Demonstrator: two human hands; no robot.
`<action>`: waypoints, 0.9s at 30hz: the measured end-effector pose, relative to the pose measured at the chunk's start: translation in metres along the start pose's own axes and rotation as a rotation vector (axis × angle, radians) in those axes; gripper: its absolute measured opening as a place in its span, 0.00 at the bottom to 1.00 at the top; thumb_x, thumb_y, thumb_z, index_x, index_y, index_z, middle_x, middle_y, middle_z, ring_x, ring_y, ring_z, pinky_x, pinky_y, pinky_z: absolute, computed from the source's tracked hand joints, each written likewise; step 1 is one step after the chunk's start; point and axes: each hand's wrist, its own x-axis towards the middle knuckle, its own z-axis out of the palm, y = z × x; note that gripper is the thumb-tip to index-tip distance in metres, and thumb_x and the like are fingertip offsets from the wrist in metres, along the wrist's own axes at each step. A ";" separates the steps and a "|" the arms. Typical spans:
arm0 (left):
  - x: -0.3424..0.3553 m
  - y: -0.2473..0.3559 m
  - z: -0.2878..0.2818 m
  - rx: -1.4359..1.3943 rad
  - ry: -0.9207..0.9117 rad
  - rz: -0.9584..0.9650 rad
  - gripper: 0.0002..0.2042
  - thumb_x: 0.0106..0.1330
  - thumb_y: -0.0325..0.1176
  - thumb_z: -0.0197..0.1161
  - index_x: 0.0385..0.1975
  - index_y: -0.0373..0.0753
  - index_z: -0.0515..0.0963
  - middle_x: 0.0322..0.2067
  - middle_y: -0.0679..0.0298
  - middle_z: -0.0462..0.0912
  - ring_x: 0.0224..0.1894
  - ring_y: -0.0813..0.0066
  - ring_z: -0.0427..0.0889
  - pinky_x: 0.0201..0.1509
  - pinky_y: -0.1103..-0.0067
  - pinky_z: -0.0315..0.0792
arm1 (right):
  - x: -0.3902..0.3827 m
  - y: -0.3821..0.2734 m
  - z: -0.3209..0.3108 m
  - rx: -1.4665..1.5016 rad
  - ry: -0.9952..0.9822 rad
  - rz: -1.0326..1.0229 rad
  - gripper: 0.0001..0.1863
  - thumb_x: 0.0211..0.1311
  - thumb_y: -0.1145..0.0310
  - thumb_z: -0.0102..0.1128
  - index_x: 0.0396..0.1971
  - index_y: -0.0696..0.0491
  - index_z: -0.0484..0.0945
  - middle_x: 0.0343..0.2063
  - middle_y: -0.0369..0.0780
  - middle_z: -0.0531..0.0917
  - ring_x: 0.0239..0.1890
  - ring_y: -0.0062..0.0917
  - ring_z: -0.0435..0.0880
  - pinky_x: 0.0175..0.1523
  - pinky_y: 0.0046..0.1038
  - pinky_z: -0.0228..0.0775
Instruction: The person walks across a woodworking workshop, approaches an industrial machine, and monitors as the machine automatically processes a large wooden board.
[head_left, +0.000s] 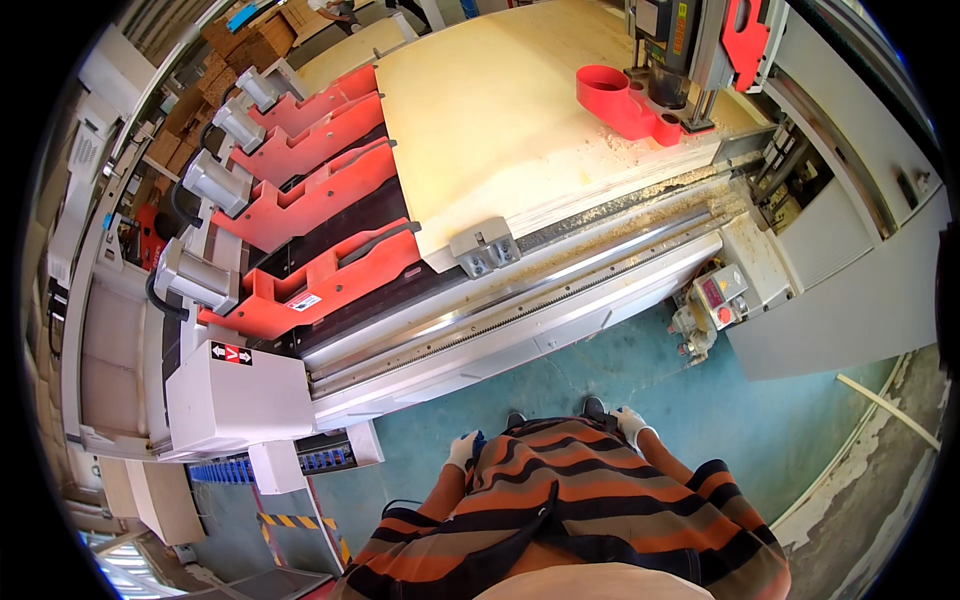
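Red clamps, pale sheets, gloved hands low

At left, red clamp arms (pixel 325 285) meet the left edge of the stack of pale sheets (pixel 490 110), which lies on the machine bed; nearer, an open grey tray (pixel 367 443) contains part of a blue segmented chain (pixel 222 470). The gloved left hand (pixel 460 450) is beside the striped shirt (pixel 570 460), fingers apparently curled next to a small dark blue item (pixel 479 439); I cannot tell whether they grip it. Right of it, the gloved right hand (pixel 630 427) is low by the shirt, fingers bent, any hold unclear. Judging by the stance, the step is standing by at the loaded machine; touching sheets or controls would call for stepping in and raising a hand. Far right, a red hood (pixel 625 112) has an open collar, contents indistinct; nearer is a control box (pixel 718 298).
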 end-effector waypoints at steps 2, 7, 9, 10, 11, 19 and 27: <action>0.006 -0.009 -0.004 -0.056 -0.057 0.007 0.12 0.56 0.36 0.56 0.29 0.31 0.74 0.27 0.62 0.76 0.30 0.72 0.75 0.34 0.77 0.68 | 0.002 0.001 0.001 -0.002 0.003 0.000 0.17 0.53 0.71 0.45 0.45 0.47 0.67 0.40 0.51 0.70 0.43 0.44 0.71 0.46 0.34 0.65; 0.013 -0.015 -0.005 0.254 -0.042 0.302 0.12 0.56 0.36 0.55 0.30 0.31 0.74 0.27 0.63 0.76 0.30 0.72 0.75 0.34 0.78 0.67 | 0.010 0.010 0.009 0.024 0.018 0.000 0.18 0.51 0.72 0.46 0.45 0.47 0.68 0.40 0.51 0.70 0.43 0.44 0.71 0.46 0.35 0.65; 0.024 -0.019 -0.009 0.346 -0.081 0.347 0.13 0.56 0.37 0.54 0.30 0.32 0.73 0.27 0.63 0.76 0.30 0.72 0.75 0.34 0.77 0.67 | 0.012 0.012 0.011 0.022 0.030 -0.004 0.19 0.51 0.72 0.46 0.46 0.47 0.67 0.40 0.51 0.70 0.43 0.44 0.72 0.46 0.35 0.65; 0.030 -0.023 -0.014 0.394 -0.097 0.370 0.13 0.56 0.37 0.54 0.30 0.32 0.73 0.27 0.62 0.76 0.30 0.72 0.75 0.34 0.77 0.67 | 0.013 0.013 0.013 0.020 0.040 -0.010 0.19 0.51 0.73 0.46 0.46 0.47 0.67 0.40 0.51 0.70 0.43 0.44 0.72 0.46 0.35 0.65; 0.029 -0.022 -0.013 0.439 -0.117 0.393 0.13 0.57 0.37 0.53 0.31 0.32 0.73 0.27 0.62 0.76 0.30 0.72 0.75 0.34 0.77 0.67 | 0.013 0.013 0.013 0.019 0.039 -0.008 0.19 0.51 0.73 0.46 0.46 0.47 0.67 0.40 0.51 0.70 0.43 0.44 0.72 0.46 0.35 0.65; 0.028 -0.016 -0.012 1.310 -0.059 0.609 0.10 0.57 0.38 0.50 0.29 0.39 0.74 0.27 0.59 0.77 0.33 0.65 0.75 0.36 0.74 0.66 | 0.015 0.018 0.018 -0.007 0.068 -0.043 0.18 0.50 0.73 0.47 0.45 0.47 0.68 0.37 0.51 0.71 0.41 0.43 0.72 0.44 0.35 0.66; 0.026 -0.019 -0.009 0.866 -0.150 0.596 0.08 0.56 0.36 0.47 0.24 0.40 0.71 0.25 0.58 0.76 0.30 0.62 0.73 0.32 0.73 0.65 | 0.006 0.012 0.010 0.022 0.090 -0.022 0.15 0.51 0.72 0.47 0.42 0.48 0.69 0.37 0.51 0.71 0.41 0.43 0.73 0.43 0.34 0.66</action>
